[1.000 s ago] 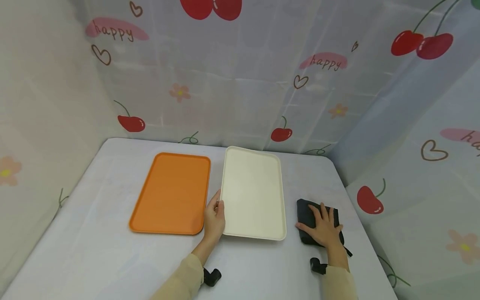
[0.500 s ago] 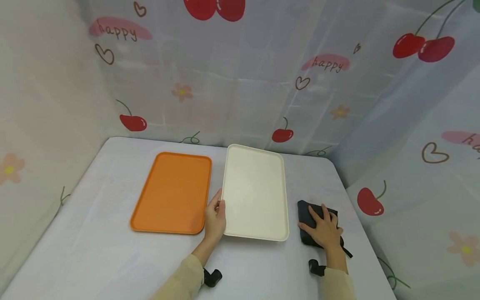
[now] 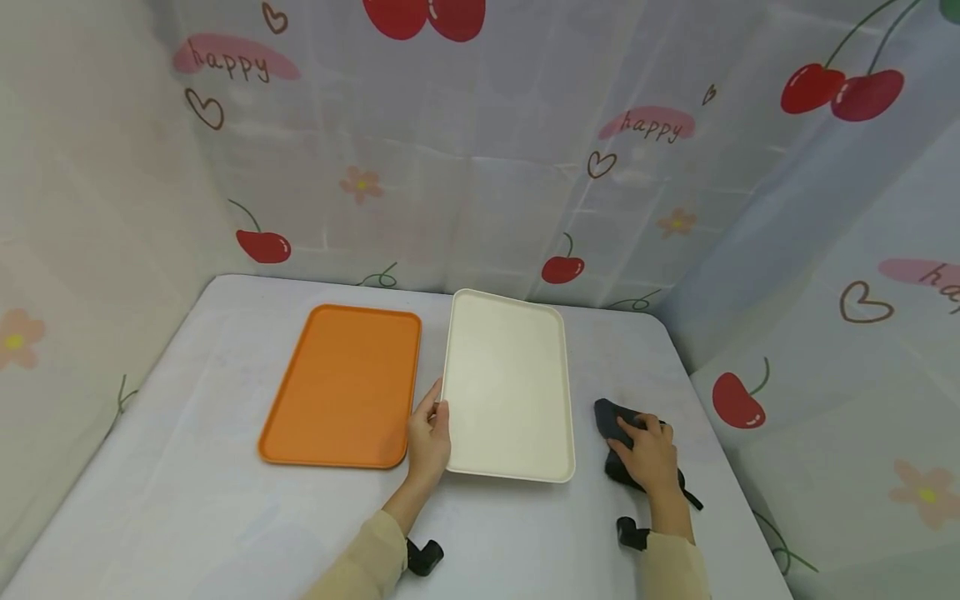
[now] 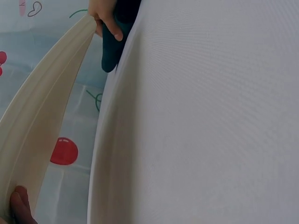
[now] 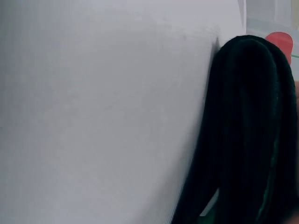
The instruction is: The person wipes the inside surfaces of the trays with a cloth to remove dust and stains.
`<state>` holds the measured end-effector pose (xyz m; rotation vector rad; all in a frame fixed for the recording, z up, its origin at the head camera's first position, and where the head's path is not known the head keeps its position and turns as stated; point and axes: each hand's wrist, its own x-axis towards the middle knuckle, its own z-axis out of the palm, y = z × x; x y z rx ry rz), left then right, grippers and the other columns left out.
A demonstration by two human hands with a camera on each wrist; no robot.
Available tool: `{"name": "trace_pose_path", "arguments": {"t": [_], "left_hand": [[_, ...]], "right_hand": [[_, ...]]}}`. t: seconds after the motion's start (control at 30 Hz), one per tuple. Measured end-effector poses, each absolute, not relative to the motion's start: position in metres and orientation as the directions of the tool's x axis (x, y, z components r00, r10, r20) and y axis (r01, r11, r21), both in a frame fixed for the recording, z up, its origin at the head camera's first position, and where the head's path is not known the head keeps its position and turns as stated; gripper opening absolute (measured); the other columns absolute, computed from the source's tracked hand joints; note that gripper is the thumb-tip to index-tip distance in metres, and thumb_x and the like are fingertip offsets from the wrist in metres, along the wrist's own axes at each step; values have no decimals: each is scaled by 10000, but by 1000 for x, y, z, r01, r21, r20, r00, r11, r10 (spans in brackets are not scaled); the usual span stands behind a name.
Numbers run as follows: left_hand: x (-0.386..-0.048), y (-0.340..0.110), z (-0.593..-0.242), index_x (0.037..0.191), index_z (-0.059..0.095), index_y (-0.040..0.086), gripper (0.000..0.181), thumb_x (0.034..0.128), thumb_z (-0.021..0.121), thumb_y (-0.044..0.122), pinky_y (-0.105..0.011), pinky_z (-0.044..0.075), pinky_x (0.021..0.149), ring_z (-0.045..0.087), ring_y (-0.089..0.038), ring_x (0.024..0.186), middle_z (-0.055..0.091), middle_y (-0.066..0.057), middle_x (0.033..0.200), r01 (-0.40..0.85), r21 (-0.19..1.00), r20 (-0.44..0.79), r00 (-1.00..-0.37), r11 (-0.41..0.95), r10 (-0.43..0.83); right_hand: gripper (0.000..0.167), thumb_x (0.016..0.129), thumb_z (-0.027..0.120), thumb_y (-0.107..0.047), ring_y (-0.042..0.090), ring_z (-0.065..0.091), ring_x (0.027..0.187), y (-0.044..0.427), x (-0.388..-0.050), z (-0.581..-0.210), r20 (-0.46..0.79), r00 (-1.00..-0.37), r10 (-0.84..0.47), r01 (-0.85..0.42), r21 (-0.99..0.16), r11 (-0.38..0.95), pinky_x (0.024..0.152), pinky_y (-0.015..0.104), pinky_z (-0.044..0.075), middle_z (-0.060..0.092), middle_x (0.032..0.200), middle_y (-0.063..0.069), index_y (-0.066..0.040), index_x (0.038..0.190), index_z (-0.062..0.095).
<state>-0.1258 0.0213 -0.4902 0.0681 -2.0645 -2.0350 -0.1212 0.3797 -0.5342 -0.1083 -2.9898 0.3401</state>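
My left hand (image 3: 429, 435) grips the left edge of a cream rectangular tray (image 3: 510, 383), thumb on the near side. The tray's underside shows in the left wrist view, and that edge stands off the table. Over at the right, my right hand (image 3: 651, 454) pinches a dark cloth pouch (image 3: 611, 417) with a short strap. The pouch is bunched into a fold under the curled fingers. In the right wrist view the folded pouch (image 5: 247, 116) looks soft and velvety; its far part is hidden by the hand in the head view.
An orange tray (image 3: 341, 387) lies flat to the left of the cream one. Both rest on a white-covered table (image 3: 187, 500). Patterned curtains (image 3: 465, 208) with cherries and hearts enclose the back and sides.
My right hand's spread fingers, which lay flat on the pouch, have drawn together and gathered it into a fold. The left hand and the cream tray have hardly moved.
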Motion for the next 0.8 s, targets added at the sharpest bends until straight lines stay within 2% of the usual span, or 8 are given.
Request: {"name": "trace_pose_path", "arguments": {"t": [0.2,0.37,0.5,0.6,0.8], "left_hand": [[-123,20,-490,1378,514,-46,392,989,487,-17,-143,336,511,377,-35,566,519,-121,780,106,994,106,-974,10,-201],[-130,21,-512,1390,521,-4,390,1003,493,34,-144,318,496,352,-20,559,497,-71,773,136,991,137,-968,17,-210],[-131,22,-518,1389,509,-31,388,1006,487,27,-137,349,516,393,-33,609,559,-146,842,130,991,132,-967,25,-218],[-124,20,-503,1378,487,-91,386,1002,471,-5,-134,367,525,416,-36,627,586,-207,887,134,991,136,-968,22,-209],[-114,19,-487,1335,516,-121,361,989,481,-25,-132,355,501,402,-13,590,614,-211,849,216,975,221,-955,43,-200]], "right_hand": [[425,859,726,-140,503,412,1083,383,-121,-537,209,-974,83,11,-326,945,884,596,398,516,1200,306,111,1191,640],[371,840,733,-69,509,446,1016,382,-119,-534,328,-939,102,-32,-378,925,847,583,384,545,1124,350,172,1110,650],[331,815,744,-10,523,448,961,379,-118,-528,462,-872,165,-51,-421,906,801,581,360,547,1085,370,179,1073,663],[317,819,733,3,535,427,956,369,-121,-511,531,-821,211,-74,-465,882,794,579,334,528,1085,383,183,1071,662],[308,852,691,5,523,392,1015,336,-132,-459,618,-752,230,-166,-515,841,832,576,294,491,1137,370,171,1109,651]]}}
